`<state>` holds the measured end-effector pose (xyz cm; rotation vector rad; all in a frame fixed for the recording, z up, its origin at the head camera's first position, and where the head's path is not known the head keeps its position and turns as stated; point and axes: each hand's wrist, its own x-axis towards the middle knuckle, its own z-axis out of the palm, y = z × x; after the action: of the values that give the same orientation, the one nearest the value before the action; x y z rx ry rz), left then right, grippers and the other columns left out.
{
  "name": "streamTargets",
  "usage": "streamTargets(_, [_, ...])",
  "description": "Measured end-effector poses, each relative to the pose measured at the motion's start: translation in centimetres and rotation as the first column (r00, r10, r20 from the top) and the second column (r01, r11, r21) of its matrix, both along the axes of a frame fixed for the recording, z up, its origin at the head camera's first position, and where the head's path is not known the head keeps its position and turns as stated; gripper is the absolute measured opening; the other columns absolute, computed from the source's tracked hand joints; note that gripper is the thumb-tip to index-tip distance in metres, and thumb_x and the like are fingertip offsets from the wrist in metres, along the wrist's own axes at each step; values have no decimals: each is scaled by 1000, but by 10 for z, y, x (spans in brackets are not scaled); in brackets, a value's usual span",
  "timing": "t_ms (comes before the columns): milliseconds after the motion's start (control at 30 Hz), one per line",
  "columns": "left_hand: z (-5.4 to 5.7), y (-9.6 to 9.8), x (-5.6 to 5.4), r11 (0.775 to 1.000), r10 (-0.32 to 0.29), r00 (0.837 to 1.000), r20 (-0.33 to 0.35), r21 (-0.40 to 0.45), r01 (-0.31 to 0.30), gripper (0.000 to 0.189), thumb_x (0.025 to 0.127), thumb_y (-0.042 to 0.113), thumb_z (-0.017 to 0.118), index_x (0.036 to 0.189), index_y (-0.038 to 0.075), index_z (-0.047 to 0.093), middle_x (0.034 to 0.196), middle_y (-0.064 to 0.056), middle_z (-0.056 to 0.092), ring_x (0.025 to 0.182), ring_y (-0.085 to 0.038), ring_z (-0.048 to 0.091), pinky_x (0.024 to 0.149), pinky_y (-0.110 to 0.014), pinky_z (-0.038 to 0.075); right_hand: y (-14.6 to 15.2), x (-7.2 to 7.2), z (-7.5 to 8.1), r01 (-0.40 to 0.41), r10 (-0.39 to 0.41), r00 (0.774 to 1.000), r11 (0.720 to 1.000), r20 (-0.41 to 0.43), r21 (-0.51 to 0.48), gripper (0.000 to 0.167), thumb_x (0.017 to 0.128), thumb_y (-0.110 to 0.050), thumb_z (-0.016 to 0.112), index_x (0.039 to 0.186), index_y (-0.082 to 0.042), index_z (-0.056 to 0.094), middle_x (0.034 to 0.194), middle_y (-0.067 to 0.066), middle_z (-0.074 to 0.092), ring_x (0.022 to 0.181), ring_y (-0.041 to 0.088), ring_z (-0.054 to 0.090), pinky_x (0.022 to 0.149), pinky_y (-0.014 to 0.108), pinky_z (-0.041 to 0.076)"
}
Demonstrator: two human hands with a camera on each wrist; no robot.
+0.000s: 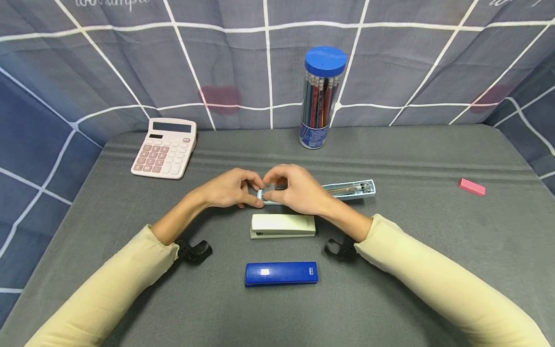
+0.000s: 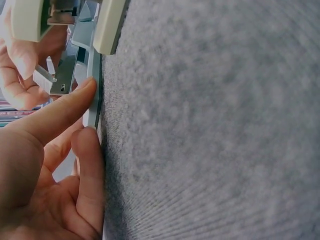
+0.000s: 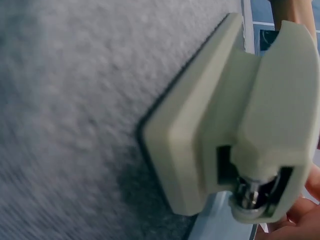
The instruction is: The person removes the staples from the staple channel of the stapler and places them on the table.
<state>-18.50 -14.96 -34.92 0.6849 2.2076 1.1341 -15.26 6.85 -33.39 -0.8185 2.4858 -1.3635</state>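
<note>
A light blue stapler lies opened out, its lid swung back to the right and its metal insides showing. My left hand grips the left end of its base, thumb on the near side and fingers beyond. Over the metal magazine, my right hand pinches a small silvery strip that looks like a row of staples. The strip's lower end is right at the magazine. Just nearer to me stands a closed cream stapler, which largely blocks the right wrist view.
Nearest me lies a blue stapler. A pink calculator sits at the back left, and a clear tube of pencils with a blue lid stands at the back. A pink eraser is far right. Gridded cloth hangs behind the table.
</note>
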Motion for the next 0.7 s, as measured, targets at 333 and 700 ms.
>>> streamTargets(333, [1, 1, 0, 1000, -4, 1000, -10, -6, 4, 28, 83, 11, 79, 107, 3, 66, 97, -11, 60, 55, -12, 54, 59, -33, 56, -4, -4, 5, -30, 38, 998, 986, -46, 162, 25, 86, -5, 75, 110, -4, 73, 95, 3, 63, 83, 17, 54, 74, 32, 45])
streamTargets(700, [-1, 1, 0, 1000, 7, 1000, -16, -3, -7, 30, 82, 10, 81, 109, 3, 68, 98, -9, 62, 59, -14, 55, 58, -32, 55, 9, -3, 12, -98, 146, 977, 954, -154, 285, 25, 88, -3, 72, 113, -4, 73, 92, 3, 58, 77, 16, 49, 68, 31, 42])
